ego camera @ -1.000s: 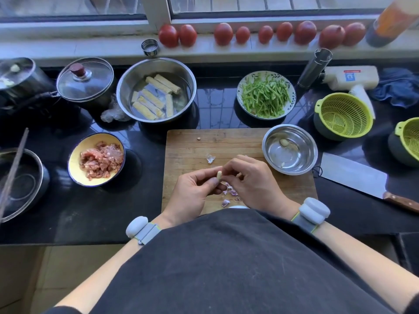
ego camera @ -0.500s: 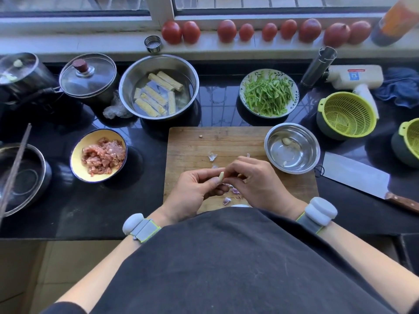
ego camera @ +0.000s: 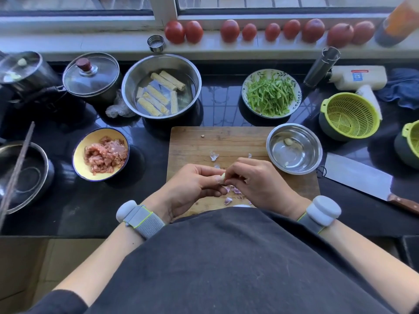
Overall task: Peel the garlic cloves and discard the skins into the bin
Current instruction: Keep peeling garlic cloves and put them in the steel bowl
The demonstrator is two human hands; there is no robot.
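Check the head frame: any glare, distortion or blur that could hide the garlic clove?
Head view: window reflections glare on the glossy black countertop; wide-angle bend curves the white windowsill; the orange bottle at top right is smeared. The pale garlic clove between the left hand and right hand stays sharp.

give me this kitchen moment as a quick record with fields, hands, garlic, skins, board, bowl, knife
left hand: left hand pinches the pale garlic clove
right hand: right hand picks at the same clove with its fingertips
skins: purple-white garlic skins loose on the board under the hands
board: rectangular wooden cutting board on the black counter
bowl: small round steel bowl at the board's right corner, holding peeled cloves
knife: broad steel cleaver with wooden handle, right of the board
bin: not in view
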